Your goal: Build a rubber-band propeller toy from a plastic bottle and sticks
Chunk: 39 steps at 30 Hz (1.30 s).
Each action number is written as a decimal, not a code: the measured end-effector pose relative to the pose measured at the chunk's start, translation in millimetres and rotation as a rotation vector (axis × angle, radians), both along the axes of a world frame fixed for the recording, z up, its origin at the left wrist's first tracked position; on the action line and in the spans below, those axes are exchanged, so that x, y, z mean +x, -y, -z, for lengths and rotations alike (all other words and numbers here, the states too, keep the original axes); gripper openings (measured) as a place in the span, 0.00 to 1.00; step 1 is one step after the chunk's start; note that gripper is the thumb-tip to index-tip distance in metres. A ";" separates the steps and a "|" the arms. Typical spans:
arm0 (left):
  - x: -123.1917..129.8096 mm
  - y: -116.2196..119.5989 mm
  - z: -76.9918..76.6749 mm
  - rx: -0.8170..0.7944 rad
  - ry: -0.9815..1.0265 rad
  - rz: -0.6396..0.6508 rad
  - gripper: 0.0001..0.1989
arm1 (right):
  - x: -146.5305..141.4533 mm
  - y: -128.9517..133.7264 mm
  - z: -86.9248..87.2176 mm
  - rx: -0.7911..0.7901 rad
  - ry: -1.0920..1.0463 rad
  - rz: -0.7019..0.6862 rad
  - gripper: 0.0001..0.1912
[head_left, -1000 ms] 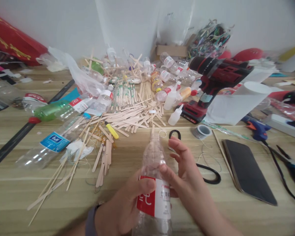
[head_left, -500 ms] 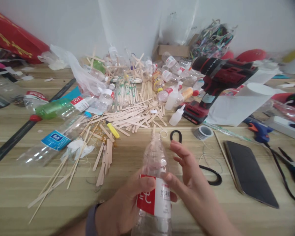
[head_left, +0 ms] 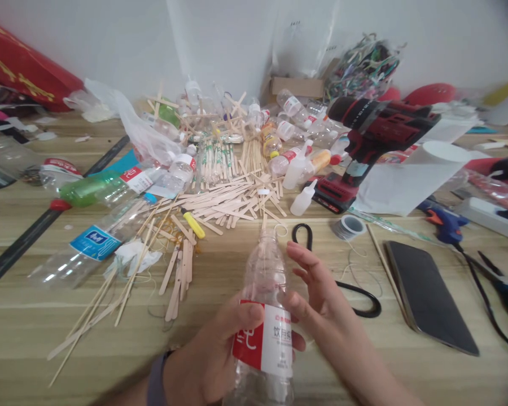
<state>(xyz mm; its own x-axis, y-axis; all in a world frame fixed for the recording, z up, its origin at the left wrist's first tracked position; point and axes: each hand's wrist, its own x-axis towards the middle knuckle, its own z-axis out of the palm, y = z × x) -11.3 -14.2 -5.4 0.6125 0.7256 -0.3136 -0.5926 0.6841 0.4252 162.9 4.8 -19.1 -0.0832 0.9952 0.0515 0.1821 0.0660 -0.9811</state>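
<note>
A clear plastic bottle (head_left: pixel 266 270) with a red and white label and no cap on its neck stands tilted in front of me. My left hand (head_left: pixel 224 344) is wrapped round its labelled middle, thumb on the red part. On the bottle's right side, my right hand (head_left: pixel 322 304) hovers with fingers apart, the thumb close to the label's upper edge; whether it touches the plastic I cannot tell. Black-handled scissors (head_left: pixel 358 299) lie partly hidden behind my right hand. Just beyond the bottle's mouth is a white cap (head_left: pixel 263 192) among wooden sticks.
Flat wooden sticks (head_left: pixel 220 200) and several bottles pile up at the back. A red and black cordless drill (head_left: pixel 364 141) stands at right, near a wire spool (head_left: pixel 348 226), a phone (head_left: pixel 429 296) and a blue glue gun (head_left: pixel 444 223). A blue-labelled bottle (head_left: pixel 95 241) lies left.
The bottle has turned slightly in my left hand, so more of the label's white part shows. My right hand has shifted a little left; its fingers stay apart.
</note>
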 end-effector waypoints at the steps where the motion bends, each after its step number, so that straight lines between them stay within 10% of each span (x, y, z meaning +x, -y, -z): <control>1: 0.9 -0.7 -1.5 0.014 -0.004 0.000 0.16 | -1.7 0.0 0.9 -0.002 0.001 -0.011 0.29; 39: 0.5 0.1 3.3 0.018 0.018 0.026 0.17 | 0.1 4.7 -10.9 -0.212 -0.088 0.004 0.29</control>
<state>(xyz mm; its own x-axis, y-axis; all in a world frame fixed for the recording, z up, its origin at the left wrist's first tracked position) -10.8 -14.3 -8.7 0.6367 0.7149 -0.2890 -0.5826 0.6915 0.4270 163.0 0.1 -8.2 -0.0832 0.9849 -0.1519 0.0955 -0.1438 -0.9850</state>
